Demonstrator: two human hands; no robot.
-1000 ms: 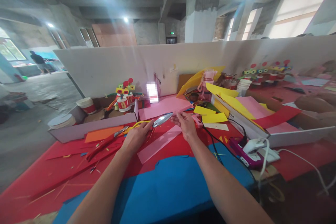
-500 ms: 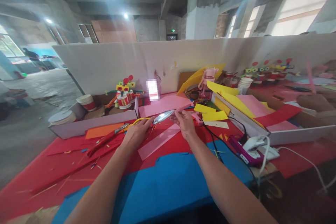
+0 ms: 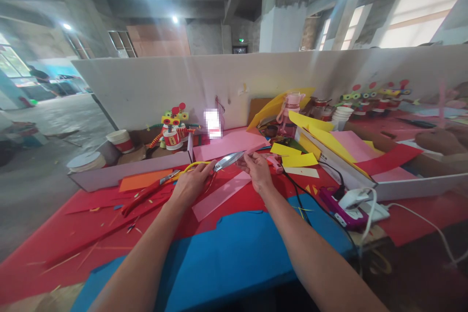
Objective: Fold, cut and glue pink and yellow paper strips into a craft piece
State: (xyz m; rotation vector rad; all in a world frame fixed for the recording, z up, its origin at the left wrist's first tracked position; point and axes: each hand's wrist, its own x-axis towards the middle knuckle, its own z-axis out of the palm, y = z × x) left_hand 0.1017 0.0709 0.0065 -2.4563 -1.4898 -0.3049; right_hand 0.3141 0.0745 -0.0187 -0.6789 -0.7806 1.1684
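My left hand (image 3: 190, 183) is closed around the yellow-handled scissors (image 3: 228, 161), whose metal blades point right. My right hand (image 3: 259, 170) is pinched at the blade tips. Whatever its fingers hold there is too small or too clear to make out. A pink paper strip (image 3: 219, 197) lies on the red surface below the blades, and a larger pink sheet (image 3: 234, 141) lies behind them. Beside my right hand rests a pink glue gun (image 3: 275, 162). Left of my left hand are a utility knife (image 3: 168, 177) and an orange paper piece (image 3: 142, 181).
A box (image 3: 135, 168) with paper-cup robot figures (image 3: 173, 131) stands at the left. Another box (image 3: 417, 186) holds coloured paper at the right. A purple power strip (image 3: 341, 212) with white plugs and cables sits near my right forearm. Blue sheets (image 3: 226, 258) cover the front edge.
Hardly anything differs. The scissors and both hands stay almost in place, with the blades looking slightly shifted between my hands.
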